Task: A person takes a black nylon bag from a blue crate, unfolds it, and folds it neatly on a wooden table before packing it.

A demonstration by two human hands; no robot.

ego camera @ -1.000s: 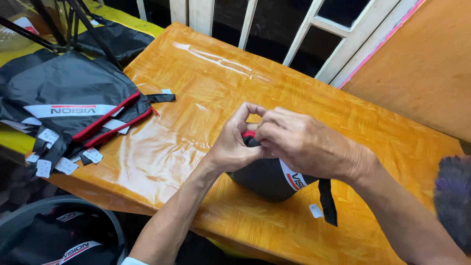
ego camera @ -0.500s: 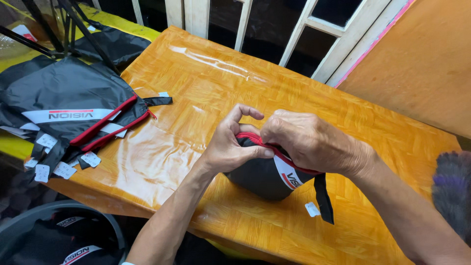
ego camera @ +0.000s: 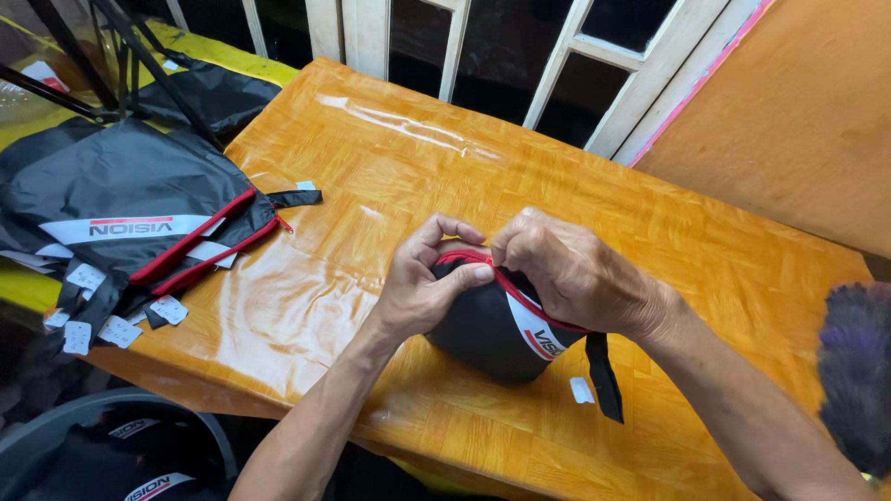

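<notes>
Orange table (ego camera: 390,167): both hands unmoved; fingers (ego camera: 469,273) now pinching pouch (ego camera: 492,325) rim.

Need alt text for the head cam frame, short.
Two bare hands, left hand and right hand, pinch the red-trimmed opening of a small stuffed black pouch on an orange wooden table. A pile of flat black bags with white tags lies at the table's left edge.

orange wooden table (ego camera: 390,167); black pouch (ego camera: 492,325), flat black bags (ego camera: 130,213) on it.
</notes>
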